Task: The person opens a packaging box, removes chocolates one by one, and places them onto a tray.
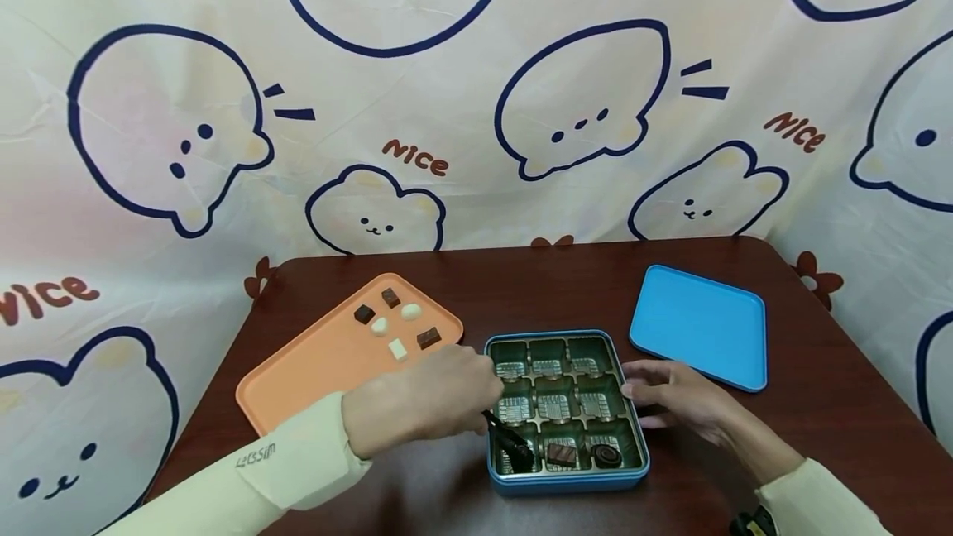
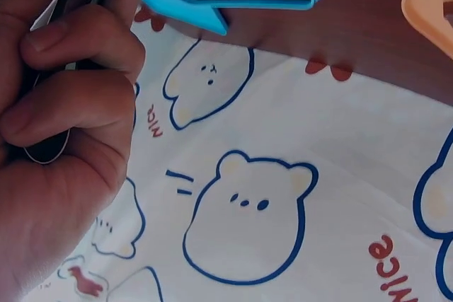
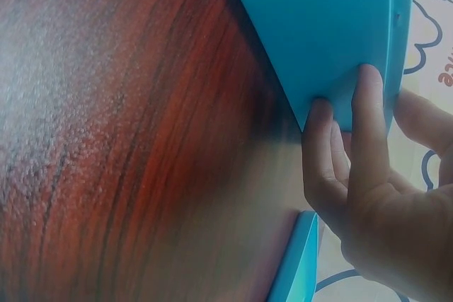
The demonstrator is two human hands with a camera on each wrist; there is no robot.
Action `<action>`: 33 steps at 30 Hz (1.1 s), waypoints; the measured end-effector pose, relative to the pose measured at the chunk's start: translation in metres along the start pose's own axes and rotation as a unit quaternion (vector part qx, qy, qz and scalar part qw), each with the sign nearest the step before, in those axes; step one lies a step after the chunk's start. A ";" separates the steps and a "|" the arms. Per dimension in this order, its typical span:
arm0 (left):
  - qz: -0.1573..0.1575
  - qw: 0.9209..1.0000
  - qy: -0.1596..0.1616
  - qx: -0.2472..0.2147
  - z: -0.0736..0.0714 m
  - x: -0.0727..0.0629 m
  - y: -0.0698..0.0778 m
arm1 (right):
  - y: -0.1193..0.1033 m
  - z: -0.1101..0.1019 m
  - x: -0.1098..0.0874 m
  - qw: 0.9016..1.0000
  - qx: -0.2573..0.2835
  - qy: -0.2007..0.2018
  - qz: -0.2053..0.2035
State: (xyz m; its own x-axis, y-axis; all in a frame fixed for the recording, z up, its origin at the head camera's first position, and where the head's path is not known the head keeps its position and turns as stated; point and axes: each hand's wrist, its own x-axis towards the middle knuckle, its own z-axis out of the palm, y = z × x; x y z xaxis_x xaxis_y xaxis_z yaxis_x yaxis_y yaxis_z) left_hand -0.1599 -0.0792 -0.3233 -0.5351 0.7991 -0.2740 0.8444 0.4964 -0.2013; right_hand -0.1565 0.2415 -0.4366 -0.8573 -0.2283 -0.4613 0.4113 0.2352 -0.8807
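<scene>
My left hand (image 1: 428, 394) grips black tongs (image 1: 510, 439), whose tips reach down into the front left compartment of a blue tin (image 1: 569, 484). In the left wrist view the fingers curl round the tongs' handle (image 2: 48, 148). The tin has a shiny divided insert; a brown rectangular chocolate (image 1: 562, 455) lies in its front middle compartment and a dark round swirled chocolate (image 1: 606, 456) in the front right one. What the tong tips touch is hidden in the dark compartment. My right hand (image 1: 681, 397) rests extended fingertips (image 3: 368, 86) against the tin's right side, thumb near the rim.
An orange tray (image 1: 313, 366) lies to the left, carrying several dark, brown and white chocolates near its far end. Behind the tin on the right lies a blue lid (image 1: 700, 321). All stand on a dark wooden table (image 1: 514, 288) with a printed cloth behind.
</scene>
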 end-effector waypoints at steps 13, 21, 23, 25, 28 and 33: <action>-0.038 0.994 0.041 -0.096 -0.030 -0.022 -0.032 | 0.000 0.000 0.000 1.000 -0.003 -0.006 -0.005; -0.046 0.988 0.058 -0.135 -0.043 -0.036 -0.056 | -0.001 -0.001 -0.002 1.000 -0.007 -0.008 -0.007; -0.055 0.987 0.057 -0.142 -0.043 -0.039 -0.063 | -0.001 -0.001 -0.002 1.000 -0.006 -0.005 -0.005; -0.060 0.986 0.052 -0.149 -0.042 -0.041 -0.070 | -0.001 0.000 -0.002 1.000 -0.005 -0.002 -0.003; -0.072 0.982 0.042 -0.167 -0.038 -0.045 -0.082 | -0.001 0.000 -0.002 1.000 -0.001 -0.002 0.000; -0.095 0.978 0.035 -0.180 -0.029 -0.050 -0.101 | 0.000 0.000 -0.002 1.000 -0.004 -0.010 -0.006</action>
State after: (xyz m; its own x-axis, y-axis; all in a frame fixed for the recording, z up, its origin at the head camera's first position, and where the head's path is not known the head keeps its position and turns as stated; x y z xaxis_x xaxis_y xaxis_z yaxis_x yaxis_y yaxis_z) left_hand -0.2176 -0.1594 -0.2622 -0.6909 0.6959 -0.1959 0.6908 0.7154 0.1050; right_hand -0.1551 0.2421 -0.4353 -0.8563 -0.2494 -0.4522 0.3978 0.2400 -0.8855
